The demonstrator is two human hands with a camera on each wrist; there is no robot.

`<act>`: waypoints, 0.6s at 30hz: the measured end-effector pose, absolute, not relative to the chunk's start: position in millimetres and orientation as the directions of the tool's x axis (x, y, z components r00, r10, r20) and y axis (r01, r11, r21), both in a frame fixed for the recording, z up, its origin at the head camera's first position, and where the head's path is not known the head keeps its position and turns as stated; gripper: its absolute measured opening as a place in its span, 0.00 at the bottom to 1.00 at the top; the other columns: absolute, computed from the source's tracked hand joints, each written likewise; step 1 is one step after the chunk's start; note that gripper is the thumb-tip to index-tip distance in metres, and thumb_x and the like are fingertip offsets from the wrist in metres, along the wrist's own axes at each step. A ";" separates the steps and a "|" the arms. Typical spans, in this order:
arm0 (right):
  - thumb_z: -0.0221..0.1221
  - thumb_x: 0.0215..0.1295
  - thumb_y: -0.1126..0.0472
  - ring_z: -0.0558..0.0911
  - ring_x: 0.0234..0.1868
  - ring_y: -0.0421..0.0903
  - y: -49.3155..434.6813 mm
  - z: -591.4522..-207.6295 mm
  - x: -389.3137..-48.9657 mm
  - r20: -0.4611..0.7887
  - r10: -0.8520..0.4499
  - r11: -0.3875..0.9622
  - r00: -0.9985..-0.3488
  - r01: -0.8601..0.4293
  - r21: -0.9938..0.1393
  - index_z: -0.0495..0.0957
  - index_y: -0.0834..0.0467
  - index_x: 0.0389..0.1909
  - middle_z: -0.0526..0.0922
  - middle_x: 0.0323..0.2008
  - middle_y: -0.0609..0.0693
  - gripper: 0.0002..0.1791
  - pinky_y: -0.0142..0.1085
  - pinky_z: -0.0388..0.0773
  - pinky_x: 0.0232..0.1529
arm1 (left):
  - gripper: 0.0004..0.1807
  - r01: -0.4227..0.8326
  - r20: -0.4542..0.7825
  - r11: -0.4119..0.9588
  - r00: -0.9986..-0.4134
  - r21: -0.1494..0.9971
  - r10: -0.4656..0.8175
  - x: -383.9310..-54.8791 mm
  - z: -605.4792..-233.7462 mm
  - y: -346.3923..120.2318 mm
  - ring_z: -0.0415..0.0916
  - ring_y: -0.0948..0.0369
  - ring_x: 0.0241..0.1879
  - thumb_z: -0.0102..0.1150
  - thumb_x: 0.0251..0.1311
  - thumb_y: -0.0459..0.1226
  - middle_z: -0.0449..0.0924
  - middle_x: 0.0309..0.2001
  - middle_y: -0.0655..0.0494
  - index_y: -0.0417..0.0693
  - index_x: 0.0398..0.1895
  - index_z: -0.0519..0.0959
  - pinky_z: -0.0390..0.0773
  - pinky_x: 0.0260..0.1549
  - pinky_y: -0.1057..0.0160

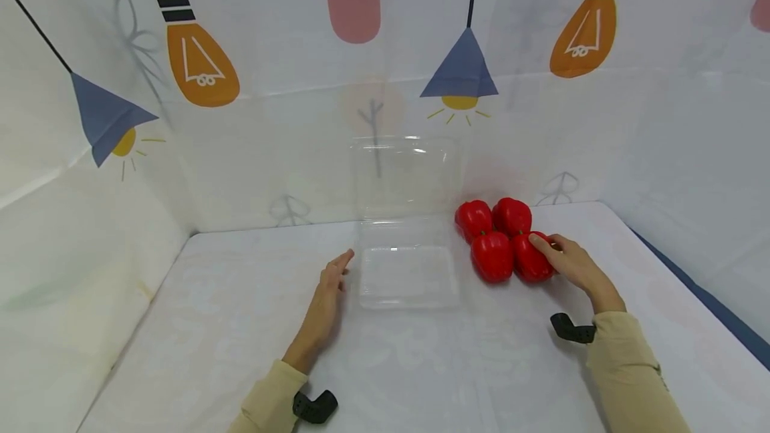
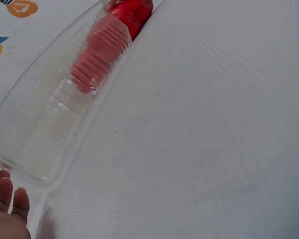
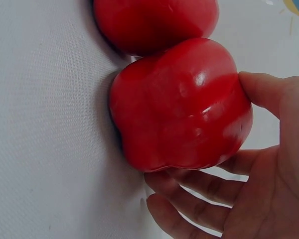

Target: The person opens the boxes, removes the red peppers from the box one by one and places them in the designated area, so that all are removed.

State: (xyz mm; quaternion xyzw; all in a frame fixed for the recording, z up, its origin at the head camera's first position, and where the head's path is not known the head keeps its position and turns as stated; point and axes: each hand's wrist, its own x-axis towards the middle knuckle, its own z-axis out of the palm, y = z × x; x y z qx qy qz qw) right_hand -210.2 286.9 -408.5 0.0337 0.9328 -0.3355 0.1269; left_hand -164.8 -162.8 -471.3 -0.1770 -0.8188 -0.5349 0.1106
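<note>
Several red bell peppers sit grouped on the table, right of a clear plastic container [image 1: 409, 277] whose lid [image 1: 406, 179] stands raised at the back. My right hand [image 1: 574, 266] grips the front right bell pepper [image 1: 531, 259]. In the right wrist view its thumb [image 3: 264, 89] lies on one side of that pepper and the fingers curl around another. My left hand [image 1: 325, 296] is beside the container's left edge, fingers relaxed, holding nothing. The left wrist view shows those fingertips by the container's corner; whether they touch it I cannot tell.
A white cloth covers the table [image 1: 252, 286]. Behind it hangs a pale curtain [image 1: 289, 132] printed with lamps and bulbs. The other peppers [image 1: 492, 257] press close against the gripped one. Black wrist-worn pieces [image 1: 315, 407] stick out from both sleeves.
</note>
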 end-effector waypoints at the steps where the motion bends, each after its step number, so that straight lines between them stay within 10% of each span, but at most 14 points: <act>1: 0.34 0.66 0.30 0.67 0.56 0.67 286.9 -409.0 -210.2 -0.261 -0.022 0.771 -0.965 0.149 -0.618 0.50 0.72 0.67 0.62 0.60 0.73 0.50 0.59 0.74 0.52 | 0.29 0.361 0.343 0.329 -0.933 0.873 0.113 -164.8 -469.7 -162.1 0.68 0.53 0.50 0.24 0.74 0.52 0.66 0.66 0.52 0.49 0.69 0.63 0.70 0.45 0.68; 8: 0.34 0.66 0.30 0.66 0.57 0.67 284.4 -409.3 -209.4 -0.259 -0.025 0.765 -0.966 0.148 -0.626 0.49 0.72 0.67 0.61 0.61 0.73 0.50 0.59 0.74 0.53 | 0.18 0.252 0.263 0.108 -0.959 0.962 -0.103 -166.5 -464.7 -160.3 0.66 0.66 0.29 0.46 0.70 0.35 0.74 0.52 0.43 0.41 0.60 0.74 0.67 0.31 0.77; 18: 0.35 0.66 0.29 0.66 0.57 0.67 286.7 -409.5 -210.7 -0.265 -0.017 0.764 -0.964 0.158 -0.625 0.50 0.72 0.67 0.62 0.61 0.73 0.51 0.59 0.74 0.53 | 0.31 -0.013 -0.025 -0.232 -0.998 0.973 -0.049 -163.9 -462.4 -146.6 0.71 0.69 0.30 0.50 0.61 0.26 0.70 0.44 0.56 0.48 0.69 0.62 0.74 0.29 0.75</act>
